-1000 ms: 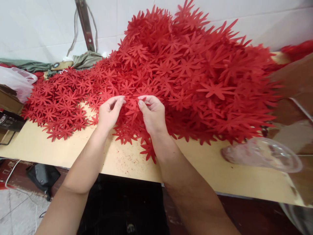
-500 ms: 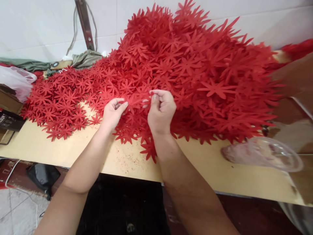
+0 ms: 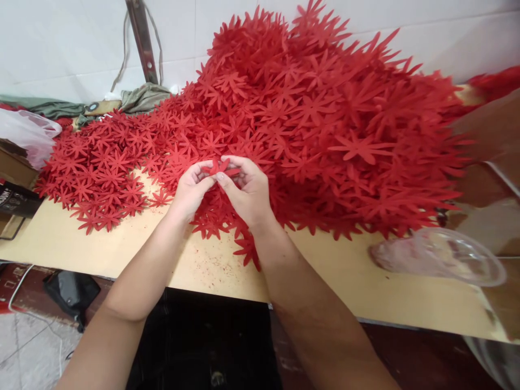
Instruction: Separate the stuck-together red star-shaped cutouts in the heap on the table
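At far left, crinkled, whitish, see-through plastic in the bag (image 3: 30, 135), above brown card in the box (image 3: 14, 168). Next, soft, rumpled, grey-green folds in the cloth (image 3: 144, 99), just below the straight, rust-brown metal bar (image 3: 142, 43) on smooth, pale tiles in the wall (image 3: 81, 38). Across the middle, matt red, many-petalled shapes heaped into a spiky pile (image 3: 325, 108), low at left, tall towards right. Beneath, flat and pale yellow, dusted with reddish crumbs near front centre, the worktop (image 3: 122, 249). At right, clear, shiny plastic with a round rim on the cup (image 3: 439, 254).

Between both hands, above the worktop and in front of the pile, the flower (image 3: 221, 167): red, thin, with narrow, round-tipped petals, some pointing up, others sideways. Clamped on its left side, the grip of the left hand (image 3: 193, 187); clamped near its middle, thumb in front, the grip of the right hand (image 3: 247, 189).
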`<state>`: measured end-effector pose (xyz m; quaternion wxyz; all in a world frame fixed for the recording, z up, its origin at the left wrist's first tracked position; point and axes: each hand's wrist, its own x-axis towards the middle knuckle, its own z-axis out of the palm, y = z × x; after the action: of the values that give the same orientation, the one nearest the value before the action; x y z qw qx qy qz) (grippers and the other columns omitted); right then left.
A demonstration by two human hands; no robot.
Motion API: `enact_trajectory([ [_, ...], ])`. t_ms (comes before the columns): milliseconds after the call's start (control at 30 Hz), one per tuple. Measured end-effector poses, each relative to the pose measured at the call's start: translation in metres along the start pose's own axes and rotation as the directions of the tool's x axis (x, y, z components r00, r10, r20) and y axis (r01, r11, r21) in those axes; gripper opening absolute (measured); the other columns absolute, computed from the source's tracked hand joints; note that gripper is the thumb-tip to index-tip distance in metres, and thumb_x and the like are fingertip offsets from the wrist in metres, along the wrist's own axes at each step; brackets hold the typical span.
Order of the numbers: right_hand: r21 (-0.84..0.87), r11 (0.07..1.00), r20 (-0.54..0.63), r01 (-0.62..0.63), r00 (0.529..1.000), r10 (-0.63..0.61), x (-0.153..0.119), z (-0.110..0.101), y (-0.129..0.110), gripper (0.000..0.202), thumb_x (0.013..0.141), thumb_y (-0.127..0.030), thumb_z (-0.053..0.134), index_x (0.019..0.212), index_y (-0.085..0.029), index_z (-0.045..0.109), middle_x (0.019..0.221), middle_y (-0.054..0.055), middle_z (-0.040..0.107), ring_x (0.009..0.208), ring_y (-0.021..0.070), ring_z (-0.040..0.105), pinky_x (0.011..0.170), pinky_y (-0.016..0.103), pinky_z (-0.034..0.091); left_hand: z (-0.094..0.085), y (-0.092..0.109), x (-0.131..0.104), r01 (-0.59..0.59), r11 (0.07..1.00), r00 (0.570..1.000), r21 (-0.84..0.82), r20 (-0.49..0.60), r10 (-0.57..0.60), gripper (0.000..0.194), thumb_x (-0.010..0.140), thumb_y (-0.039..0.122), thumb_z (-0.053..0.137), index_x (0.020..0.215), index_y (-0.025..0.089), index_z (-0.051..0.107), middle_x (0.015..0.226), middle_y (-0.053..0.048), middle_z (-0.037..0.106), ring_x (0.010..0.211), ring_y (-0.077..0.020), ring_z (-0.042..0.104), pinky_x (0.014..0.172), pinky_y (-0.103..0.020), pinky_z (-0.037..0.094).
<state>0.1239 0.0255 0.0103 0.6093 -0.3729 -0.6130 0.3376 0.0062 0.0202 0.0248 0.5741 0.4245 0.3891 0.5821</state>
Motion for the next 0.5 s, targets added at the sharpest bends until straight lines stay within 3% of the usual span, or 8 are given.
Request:
enact_trajectory([
  [100,0.131,0.989,0.071,-0.066,0.996,0.057,0.003,0.0,0.007,0.042,0.07,-0.051,0.069,0.1,-0.023,0.06,0.103,0.005,0.068,0.092,0.0194,0.066,0.085,0.037,0.054,-0.003,0.002,0.001,0.032,0.999,0.999,-0.023,0.031,-0.032,0.022,0.069,0.016,0.068,0.09,0.018,0.063,0.075,0.002,0.065,0.068,-0.008,0.059,0.074,-0.024,0.048],
  [167,0.13,0.989,0.042,-0.076,0.997,0.071,0.005,-0.001,0.009,0.041,0.069,-0.052,0.069,0.096,-0.023,0.061,0.096,0.004,0.069,0.085,0.0182,0.066,0.08,0.036,0.055,-0.004,0.003,0.002,0.044,0.999,0.998,-0.032,0.044,-0.042,0.025,0.068,0.018,0.07,0.092,0.019,0.064,0.071,0.003,0.064,0.065,-0.0073,0.058,0.073,-0.023,0.048],
  [333,-0.077,0.996,-0.194,-0.051,0.98,0.035,0.006,-0.005,0.006,0.034,0.077,-0.053,0.06,0.073,-0.02,0.057,0.067,-0.001,0.06,0.061,0.0114,0.055,0.062,0.028,0.047,0.001,0.003,-0.002,0.064,0.998,0.994,-0.013,0.087,-0.062,0.04,0.062,0.024,0.079,0.099,0.021,0.064,0.07,0.005,0.063,0.066,-0.0069,0.058,0.071,-0.023,0.049],
  [500,-0.27,0.961,-0.252,-0.057,0.968,-0.013,0.004,-0.005,-0.001,0.048,0.085,-0.051,0.05,0.052,-0.019,0.036,0.047,-0.006,0.034,0.047,0.0066,0.032,0.051,0.025,0.031,0.012,-0.005,-0.007,0.068,0.997,0.998,-0.029,0.004,-0.068,0.037,0.056,0.023,0.083,0.086,0.017,0.062,0.068,0.006,0.062,0.063,-0.0054,0.056,0.066,-0.021,0.046],
])
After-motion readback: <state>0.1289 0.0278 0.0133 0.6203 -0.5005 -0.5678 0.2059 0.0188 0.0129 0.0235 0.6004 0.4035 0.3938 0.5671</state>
